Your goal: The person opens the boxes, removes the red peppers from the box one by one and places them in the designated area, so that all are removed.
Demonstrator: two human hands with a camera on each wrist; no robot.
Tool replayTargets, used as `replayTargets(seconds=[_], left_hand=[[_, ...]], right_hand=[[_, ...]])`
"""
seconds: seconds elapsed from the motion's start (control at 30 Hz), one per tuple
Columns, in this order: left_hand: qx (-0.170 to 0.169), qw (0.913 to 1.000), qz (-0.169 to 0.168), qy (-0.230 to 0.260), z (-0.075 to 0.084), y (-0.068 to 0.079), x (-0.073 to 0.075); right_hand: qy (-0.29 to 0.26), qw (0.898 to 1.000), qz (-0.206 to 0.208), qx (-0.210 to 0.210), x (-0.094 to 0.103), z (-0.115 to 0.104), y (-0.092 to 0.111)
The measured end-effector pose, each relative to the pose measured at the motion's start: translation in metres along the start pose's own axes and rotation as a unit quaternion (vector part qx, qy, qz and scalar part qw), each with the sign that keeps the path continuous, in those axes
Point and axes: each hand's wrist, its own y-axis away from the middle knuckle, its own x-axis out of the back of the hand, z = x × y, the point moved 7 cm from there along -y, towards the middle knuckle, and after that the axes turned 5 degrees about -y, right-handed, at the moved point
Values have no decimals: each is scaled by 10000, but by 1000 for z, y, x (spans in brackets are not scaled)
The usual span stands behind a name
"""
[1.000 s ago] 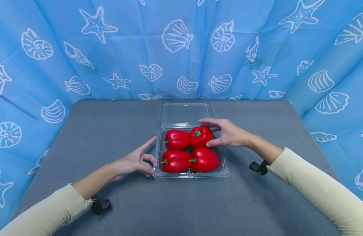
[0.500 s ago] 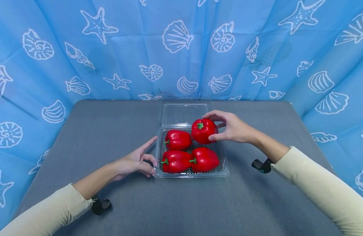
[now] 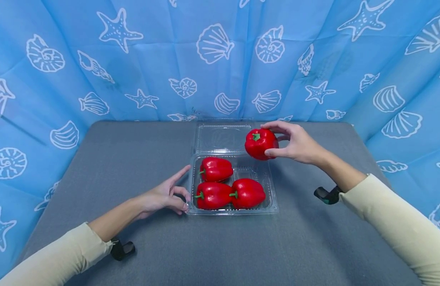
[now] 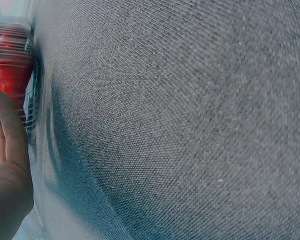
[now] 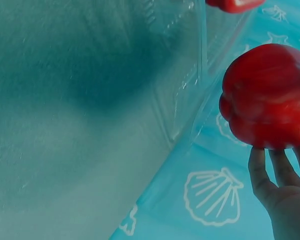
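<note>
In the head view, my right hand (image 3: pixel 300 145) holds a red bell pepper (image 3: pixel 261 143) between thumb and fingers, its green stem facing left and toward me. The pepper hangs above the right back part of a clear plastic clamshell container (image 3: pixel 275 208). From the right wrist view, the held pepper (image 5: pixel 267 95) rests against several fingertips. Inside the container lie a back-left pepper (image 3: pixel 216 169), a front-left pepper (image 3: pixel 213 195) and a front-right pepper (image 3: pixel 248 193). My left hand (image 3: pixel 161 198) touches the container's left side, forefinger stretched along it and thumb by the near corner.
The container's clear lid (image 3: pixel 223 137) lies folded open toward the back of the grey table (image 3: pixel 141 143). Behind hangs a blue curtain (image 3: pixel 238 43) with white shell prints. A black wrist mount (image 3: pixel 327 195) shows under the right sleeve.
My right hand has lifted the red bell pepper out of the back-right spot of the container and carried it up, back and to the right. The left hand has stayed in place.
</note>
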Motion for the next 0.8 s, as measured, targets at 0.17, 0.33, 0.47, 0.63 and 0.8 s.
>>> replayTargets(seconds=[0.17, 0.33, 0.47, 0.63, 0.8], left_hand=[[-12, 10000, 6, -6, 0, 0, 0], [-15, 10000, 24, -13, 0, 1, -1], [-25, 10000, 33, -7, 0, 1, 0], [-38, 10000, 16, -8, 1, 1, -1], [-44, 10000, 15, -11, 1, 1, -1]], right_hand=[[178, 9997, 106, -114, 11, 6, 2], [343, 9989, 207, -237, 26, 16, 6], [475, 9979, 231, -386, 37, 28, 11], [772, 9941, 270, -706, 52, 47, 17], [941, 9899, 272, -1025, 62, 67, 25]])
